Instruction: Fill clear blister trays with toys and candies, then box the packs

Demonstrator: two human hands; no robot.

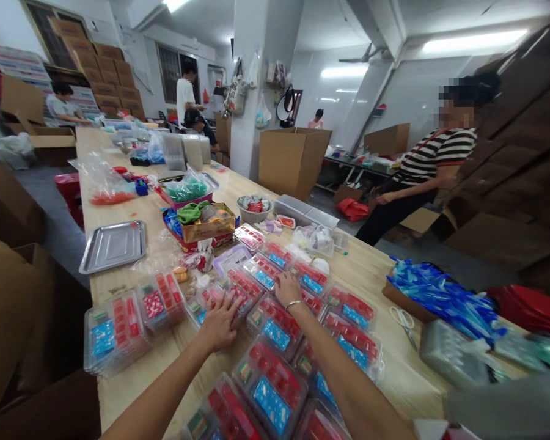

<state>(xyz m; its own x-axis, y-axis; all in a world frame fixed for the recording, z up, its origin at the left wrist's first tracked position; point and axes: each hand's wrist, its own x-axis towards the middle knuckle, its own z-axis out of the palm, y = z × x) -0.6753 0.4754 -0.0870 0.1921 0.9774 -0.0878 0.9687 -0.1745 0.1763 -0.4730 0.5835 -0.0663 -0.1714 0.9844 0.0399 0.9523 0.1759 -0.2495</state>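
- Head view, centre: my bare hands reach over rows of clear plastic packs [271,400], filled with red and blue pieces, on a wooden counter [366,266].
- My left hand [220,321] lies spread, fingers fanned across the packs in the middle rows.
- My right hand [288,291], a bracelet [296,303] at the wrist, curls over the packs beside it; whether it pinches a rim, I cannot tell.
- The packs crowd close, so a sideways push on one could knock its neighbours askew, I judge.
- My right forearm crosses above the nearer packs; dropped low, it could drag their lids.
- At left, a stack of packs [117,333] stands by the counter's edge, where a stray elbow could tip it to the floor.
- At right, scissors [409,328] lie bare beside a box of blue plastic pieces [444,296]; a careless reach that way might meet the blades.
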